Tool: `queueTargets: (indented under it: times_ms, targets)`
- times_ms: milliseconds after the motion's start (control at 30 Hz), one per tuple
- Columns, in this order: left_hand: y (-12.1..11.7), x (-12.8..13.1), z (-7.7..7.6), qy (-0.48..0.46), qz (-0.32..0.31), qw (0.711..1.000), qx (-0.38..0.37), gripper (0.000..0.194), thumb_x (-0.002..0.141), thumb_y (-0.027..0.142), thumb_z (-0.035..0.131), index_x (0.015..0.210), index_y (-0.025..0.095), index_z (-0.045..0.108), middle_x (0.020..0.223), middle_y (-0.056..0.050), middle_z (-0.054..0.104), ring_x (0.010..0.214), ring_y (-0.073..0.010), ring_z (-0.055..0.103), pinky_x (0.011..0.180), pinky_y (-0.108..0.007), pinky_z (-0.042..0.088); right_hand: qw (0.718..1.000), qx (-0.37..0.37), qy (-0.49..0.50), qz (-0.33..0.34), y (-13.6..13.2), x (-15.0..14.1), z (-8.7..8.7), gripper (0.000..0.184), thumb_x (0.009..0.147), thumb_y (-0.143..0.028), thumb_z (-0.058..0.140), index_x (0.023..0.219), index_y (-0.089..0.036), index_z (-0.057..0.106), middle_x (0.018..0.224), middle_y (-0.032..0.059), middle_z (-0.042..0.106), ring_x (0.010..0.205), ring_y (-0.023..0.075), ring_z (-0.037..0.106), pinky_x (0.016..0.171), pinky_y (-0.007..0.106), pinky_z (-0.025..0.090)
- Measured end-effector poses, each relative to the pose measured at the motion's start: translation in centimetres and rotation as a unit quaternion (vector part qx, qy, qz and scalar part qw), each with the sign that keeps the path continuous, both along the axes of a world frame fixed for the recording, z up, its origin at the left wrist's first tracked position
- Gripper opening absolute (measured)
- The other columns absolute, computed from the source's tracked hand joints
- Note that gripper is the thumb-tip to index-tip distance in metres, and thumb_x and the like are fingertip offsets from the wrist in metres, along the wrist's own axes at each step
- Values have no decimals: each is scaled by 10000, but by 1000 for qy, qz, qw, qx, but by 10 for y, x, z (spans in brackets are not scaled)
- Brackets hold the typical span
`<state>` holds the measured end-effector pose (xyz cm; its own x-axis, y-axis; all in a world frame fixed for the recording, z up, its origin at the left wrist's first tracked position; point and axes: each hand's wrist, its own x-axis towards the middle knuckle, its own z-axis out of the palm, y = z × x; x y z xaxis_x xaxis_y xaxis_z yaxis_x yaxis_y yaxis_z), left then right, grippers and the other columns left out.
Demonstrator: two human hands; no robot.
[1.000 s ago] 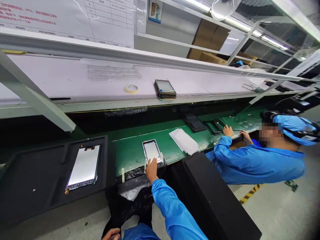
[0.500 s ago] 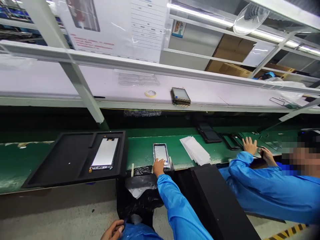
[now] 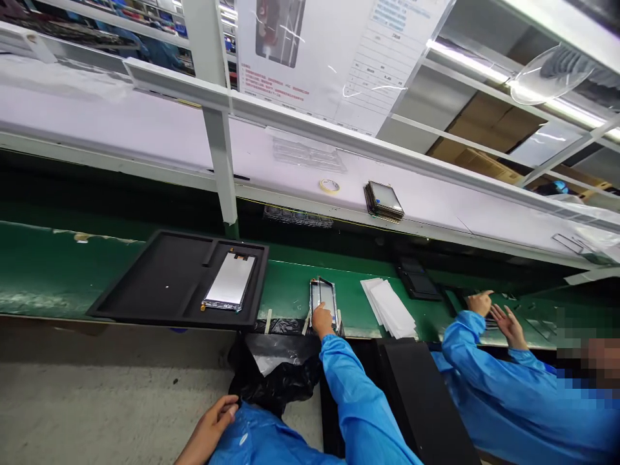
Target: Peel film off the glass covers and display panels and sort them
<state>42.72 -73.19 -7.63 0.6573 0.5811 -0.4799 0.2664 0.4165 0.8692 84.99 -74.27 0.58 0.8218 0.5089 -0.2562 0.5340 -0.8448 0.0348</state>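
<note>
My right hand (image 3: 323, 321) is at the lower edge of a dark-framed touch panel (image 3: 329, 294) on the green bench, fingers bent and closed on its edge. The panel looks slightly askew, with a dark line slanting across its face; the fingertips are partly hidden. Low in the view, my left hand (image 3: 217, 416) rests by my blue clothing, fingers loosely bent and holding nothing. Left of the panel, a white-backed display (image 3: 231, 279) with small orange connector tabs lies in a black foam tray (image 3: 140, 278).
White sheets (image 3: 387, 307) lie right of the panel. A black bag (image 3: 285, 381) hangs at the bench edge beside a large black box (image 3: 421, 394). On the shelf are a tape roll (image 3: 329, 186) and stacked panels (image 3: 384, 200). A co-worker's hands (image 3: 494, 313) work at right.
The view has turned, shifting the bench scene. My right hand has gone from lying on the panel to bent fingers at its edge, and the panel looks askew. The co-worker's hands have moved closer together.
</note>
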Motion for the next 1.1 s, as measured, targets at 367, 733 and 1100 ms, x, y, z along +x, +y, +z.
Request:
queueTargets:
  times_ms: [367,733,1100]
  targets:
    - [21,81,69,-30,-92,995,-20,528,685,656,783,1026,257,730,970,-85,742,949,-328,668,869,-459,500,937,317,96,-107,-96,33,71,426,1015,-333,346,1232,-55,583,1053,211,733,1005,247,724,869,339,557]
    - [28,165,162,-281,-56,917,-278,553,802,410,819,1270,163,659,1436,-183,589,1256,-344,593,1048,-469,477,760,580,286,-65,-127,-164,80,660,905,-728,523,1194,-145,635,1134,180,707,1037,335,679,911,531,543]
    - [42,128,180,-290,-117,881,-355,467,986,371,589,1397,150,570,1214,-184,709,858,-215,713,782,-331,565,861,312,101,388,-100,-187,128,707,641,-594,891,1162,-208,609,1157,80,587,1053,272,528,879,405,453]
